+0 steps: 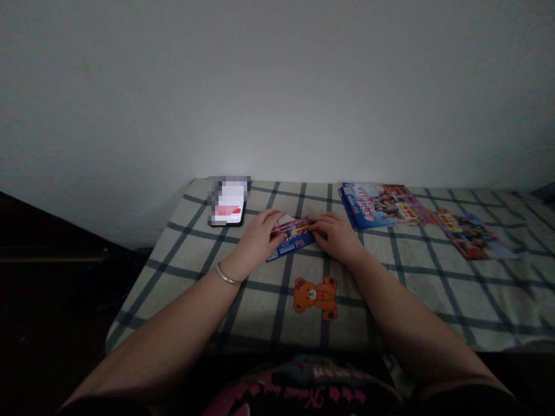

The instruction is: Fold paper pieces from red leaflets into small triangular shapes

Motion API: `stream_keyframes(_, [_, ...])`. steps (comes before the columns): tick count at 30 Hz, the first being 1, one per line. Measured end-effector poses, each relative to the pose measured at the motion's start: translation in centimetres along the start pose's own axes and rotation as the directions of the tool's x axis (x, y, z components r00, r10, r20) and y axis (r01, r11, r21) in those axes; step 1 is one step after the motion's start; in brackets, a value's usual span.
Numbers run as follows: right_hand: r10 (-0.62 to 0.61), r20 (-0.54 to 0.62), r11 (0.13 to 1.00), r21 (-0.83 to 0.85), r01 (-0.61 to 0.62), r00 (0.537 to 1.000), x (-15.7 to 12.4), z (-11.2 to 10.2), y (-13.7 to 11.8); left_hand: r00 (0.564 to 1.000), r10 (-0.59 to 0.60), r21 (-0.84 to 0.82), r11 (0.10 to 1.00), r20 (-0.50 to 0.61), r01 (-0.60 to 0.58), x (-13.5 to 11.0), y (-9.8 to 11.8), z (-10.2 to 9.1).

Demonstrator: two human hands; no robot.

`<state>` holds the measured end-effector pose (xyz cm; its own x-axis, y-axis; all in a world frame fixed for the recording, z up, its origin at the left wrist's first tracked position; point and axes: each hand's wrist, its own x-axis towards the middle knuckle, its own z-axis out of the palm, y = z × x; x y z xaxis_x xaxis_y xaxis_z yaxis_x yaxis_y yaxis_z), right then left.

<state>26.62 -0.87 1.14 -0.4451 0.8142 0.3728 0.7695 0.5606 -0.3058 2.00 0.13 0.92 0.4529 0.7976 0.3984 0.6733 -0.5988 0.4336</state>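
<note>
A printed flyer (293, 238), blue and pink with a small QR code at its near left corner, lies at a slant on the checked tablecloth in front of me. It looks folded, and a bit of white shows along its far side. My left hand (261, 237) grips its left end, thumb and fingers curled on the paper; a silver bangle circles that wrist. At the right end, my right hand (333, 236) pinches the flyer with bent fingers. Both hands hide parts of it.
A lit phone (229, 202), partly blurred out, lies at the back left. A stack of flyers (377, 205) sits at the back right, with another flyer (470, 234) beyond it. An orange bear picture (315, 296) decorates the checked tablecloth (186, 289). A wall (277, 86) rises behind.
</note>
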Motion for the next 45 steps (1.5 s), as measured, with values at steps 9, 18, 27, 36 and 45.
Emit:
stream_keyframes(9, [0.166, -0.085, 0.965, 0.221, -0.144, 0.982, -0.2, 0.6, 0.5, 0.980, -0.158, -0.327, 0.938, -0.120, 0.111, -0.2, -0.4, 0.6])
stream_keyframes(18, [0.292, -0.144, 0.912, 0.341, -0.230, 0.946, -0.5, 0.7, 1.0, 0.947, -0.212, -0.441, 0.893, -0.243, 0.087, -0.3, -0.5, 0.2])
stream_keyframes(27, [0.284, -0.201, 0.897, 0.401, -0.186, 0.938, -0.4, 0.7, 1.0, 0.907, 0.163, 0.022, 0.986, -0.388, -0.168, -0.3, 0.4, -1.9])
stream_keyframes(36, [0.209, -0.129, 0.939, 0.305, -0.161, 0.969, -0.5, 0.8, 1.2, 0.935, 0.300, 0.032, 0.953, -0.189, -0.300, -0.1, 0.0, -0.8])
stream_keyframes(45, [0.115, -0.071, 0.981, 0.164, -0.102, 0.991, -0.6, 0.5, 1.1, 0.959, 0.274, -0.017, 0.962, 0.067, -0.274, -0.4, -0.4, -0.3])
